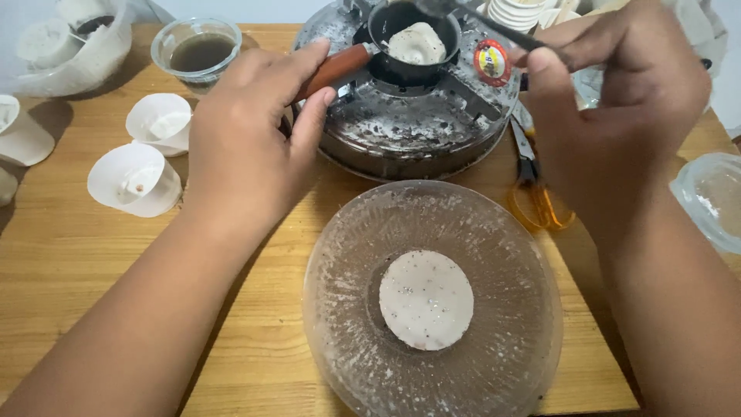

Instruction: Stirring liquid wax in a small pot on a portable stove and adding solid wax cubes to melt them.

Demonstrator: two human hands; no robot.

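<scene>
Head cam, looking down at wooden table (100,255).

L hand (247,139): fingers curled, thumb and index closed round the reddish-brown handle (337,68) of a small black pan (413,42). Pan sits on a round, crusted stove (409,131) at the far edge of the table, mid. White lump (417,42) lies in the pan, looks like solid wax or sim.; can't tell if melting has begun.

R hand (625,100): fingertips pinched on a thin dark stick (494,27) that runs up-left over the pan rim. Its tip is hidden at the top of the frame, so can't say whether it touches the lump.

Progress, my read: early-mid. Lump looks whole. Near edge, mid: clear plastic bowl (432,301), residue-streaked, with a flat white speckled disc (426,300) at its bottom, seems a set piece already done. Far-left part: white cups (147,154) tipped on their sides, w/ something white inside; looks like they're not filled yet.

Hard to make out:
- glass cup of dark liquid (199,50), far-left; contents unclear.
- orange-handled scissors (536,185) partly under R wrist.
- clear container (714,197) cut off at the right edge.
- no flame visible under the pan.
</scene>
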